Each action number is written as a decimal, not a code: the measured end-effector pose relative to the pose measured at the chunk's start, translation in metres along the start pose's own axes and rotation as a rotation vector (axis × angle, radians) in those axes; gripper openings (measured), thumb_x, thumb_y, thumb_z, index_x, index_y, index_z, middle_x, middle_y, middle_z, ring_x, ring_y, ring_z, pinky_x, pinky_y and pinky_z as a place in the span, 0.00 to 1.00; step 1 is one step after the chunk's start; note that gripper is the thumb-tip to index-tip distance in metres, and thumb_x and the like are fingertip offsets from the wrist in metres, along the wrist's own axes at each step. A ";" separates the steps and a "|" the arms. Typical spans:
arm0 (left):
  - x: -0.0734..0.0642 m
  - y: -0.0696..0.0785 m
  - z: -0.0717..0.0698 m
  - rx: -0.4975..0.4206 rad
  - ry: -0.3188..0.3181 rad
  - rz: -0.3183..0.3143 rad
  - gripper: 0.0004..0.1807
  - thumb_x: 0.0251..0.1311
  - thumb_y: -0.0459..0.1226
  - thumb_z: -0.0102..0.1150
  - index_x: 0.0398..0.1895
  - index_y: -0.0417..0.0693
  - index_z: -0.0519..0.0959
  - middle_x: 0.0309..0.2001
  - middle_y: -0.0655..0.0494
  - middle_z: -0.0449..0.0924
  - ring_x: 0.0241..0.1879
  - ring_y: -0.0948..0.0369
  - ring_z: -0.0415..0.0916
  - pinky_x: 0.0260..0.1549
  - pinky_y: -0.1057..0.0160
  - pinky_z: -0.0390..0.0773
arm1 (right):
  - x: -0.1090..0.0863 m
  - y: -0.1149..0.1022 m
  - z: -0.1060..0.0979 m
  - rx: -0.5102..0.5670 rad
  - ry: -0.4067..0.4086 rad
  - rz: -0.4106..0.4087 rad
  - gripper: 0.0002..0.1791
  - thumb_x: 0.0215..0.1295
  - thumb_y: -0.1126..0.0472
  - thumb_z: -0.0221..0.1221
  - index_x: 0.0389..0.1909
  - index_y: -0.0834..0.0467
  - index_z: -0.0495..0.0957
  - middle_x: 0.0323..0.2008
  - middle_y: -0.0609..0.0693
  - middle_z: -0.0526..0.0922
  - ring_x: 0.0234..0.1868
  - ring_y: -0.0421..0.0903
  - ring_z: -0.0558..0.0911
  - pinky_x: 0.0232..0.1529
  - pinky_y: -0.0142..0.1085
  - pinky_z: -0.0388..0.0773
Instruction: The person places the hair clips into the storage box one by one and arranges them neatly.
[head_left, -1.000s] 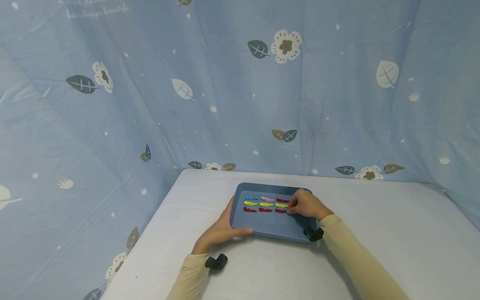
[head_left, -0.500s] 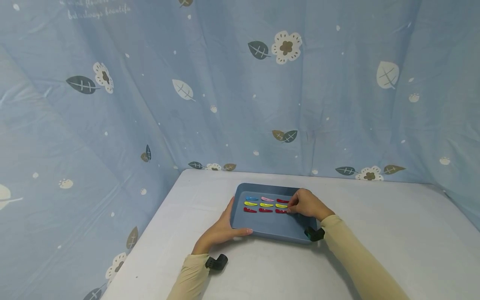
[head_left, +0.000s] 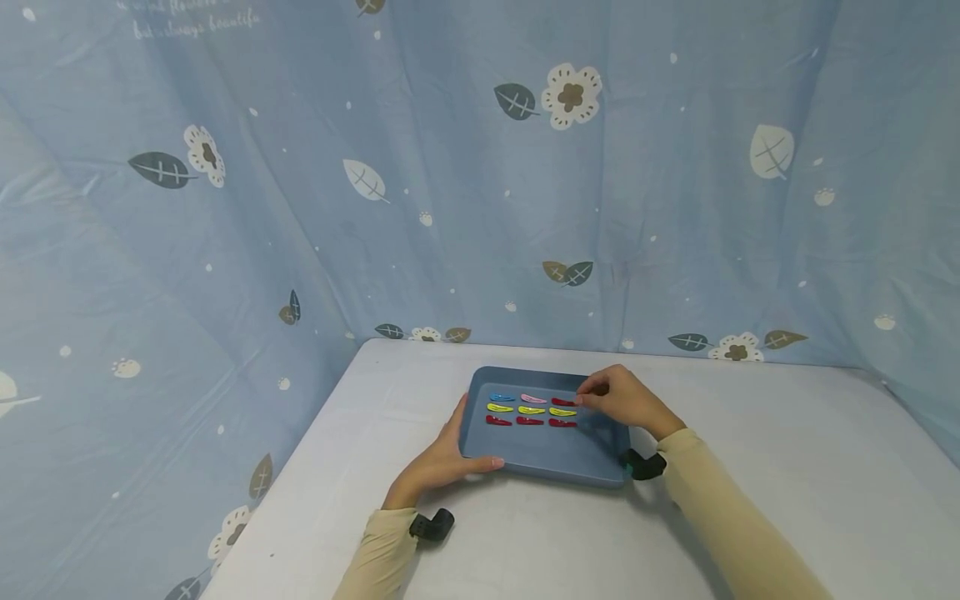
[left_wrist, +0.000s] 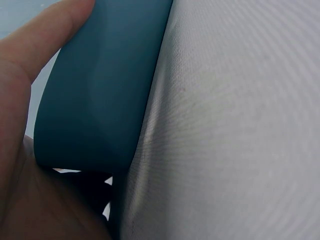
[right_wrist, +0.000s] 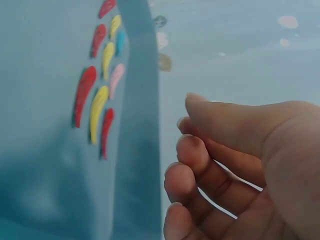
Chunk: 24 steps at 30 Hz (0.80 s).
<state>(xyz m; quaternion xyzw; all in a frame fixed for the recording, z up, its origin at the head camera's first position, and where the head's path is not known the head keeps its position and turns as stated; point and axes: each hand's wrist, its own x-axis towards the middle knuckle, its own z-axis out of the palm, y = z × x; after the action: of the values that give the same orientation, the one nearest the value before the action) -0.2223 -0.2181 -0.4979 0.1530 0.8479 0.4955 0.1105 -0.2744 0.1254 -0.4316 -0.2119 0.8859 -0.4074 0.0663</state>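
Observation:
A blue-grey tray (head_left: 555,458) lies on the white table, bearing several snap hair clips in three rows. The back row has a blue clip (head_left: 502,397), a pink clip (head_left: 533,398) and a red clip (head_left: 563,402). Yellow clips (head_left: 532,410) form the middle row, red clips (head_left: 529,421) the front one. My left hand (head_left: 441,458) holds the tray's near left corner; its thumb (left_wrist: 55,32) lies over the rim in the left wrist view. Above the tray's right part, my right hand (head_left: 624,398) has loosely bent fingers with nothing between them, as the right wrist view shows.
The white tabletop (head_left: 787,467) stretches around the tray. Behind it and to the left hangs a blue curtain (head_left: 660,208) with leaf and flower prints. A black wrist camera (head_left: 432,526) sits on my left sleeve, and another black camera (head_left: 645,465) on the right.
My right hand has lifted off the front row's right-hand red clip and moved back and to the right, leaving that clip in full view. The left hand has stayed on the tray.

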 end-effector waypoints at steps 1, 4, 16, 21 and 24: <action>0.000 0.000 0.000 0.000 0.002 0.002 0.75 0.48 0.57 0.79 0.85 0.53 0.32 0.86 0.51 0.41 0.84 0.48 0.43 0.78 0.34 0.51 | -0.002 -0.001 -0.002 -0.002 0.012 0.002 0.10 0.70 0.61 0.65 0.41 0.65 0.88 0.38 0.59 0.90 0.34 0.40 0.81 0.36 0.33 0.79; 0.000 -0.001 0.000 0.000 0.001 -0.003 0.75 0.48 0.58 0.79 0.85 0.54 0.32 0.86 0.52 0.41 0.84 0.49 0.42 0.78 0.35 0.51 | -0.010 -0.004 -0.009 -0.020 0.044 0.011 0.10 0.71 0.60 0.64 0.43 0.63 0.88 0.39 0.56 0.89 0.36 0.41 0.82 0.39 0.34 0.80; 0.000 -0.001 -0.002 0.025 0.009 -0.018 0.75 0.48 0.59 0.79 0.85 0.53 0.31 0.86 0.51 0.40 0.84 0.48 0.42 0.77 0.34 0.52 | -0.056 -0.011 -0.037 -0.079 0.149 -0.018 0.12 0.71 0.53 0.66 0.45 0.57 0.88 0.39 0.48 0.89 0.37 0.39 0.81 0.39 0.33 0.79; 0.000 -0.002 -0.002 0.019 0.003 -0.011 0.75 0.48 0.58 0.79 0.85 0.53 0.31 0.86 0.51 0.40 0.84 0.48 0.42 0.77 0.35 0.53 | -0.073 -0.009 -0.043 -0.112 0.183 -0.028 0.09 0.71 0.54 0.66 0.44 0.54 0.89 0.37 0.46 0.88 0.36 0.35 0.79 0.38 0.31 0.77; 0.001 -0.001 -0.001 0.023 0.005 -0.018 0.75 0.48 0.58 0.79 0.85 0.53 0.31 0.86 0.52 0.40 0.84 0.49 0.42 0.78 0.36 0.53 | -0.082 -0.006 -0.045 -0.131 0.193 -0.020 0.07 0.71 0.55 0.66 0.43 0.52 0.88 0.36 0.44 0.87 0.36 0.34 0.79 0.37 0.31 0.76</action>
<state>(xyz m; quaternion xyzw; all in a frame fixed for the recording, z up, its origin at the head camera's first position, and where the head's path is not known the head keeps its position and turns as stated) -0.2235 -0.2196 -0.4985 0.1453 0.8551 0.4852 0.1111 -0.2113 0.1885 -0.4023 -0.1844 0.9106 -0.3680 -0.0373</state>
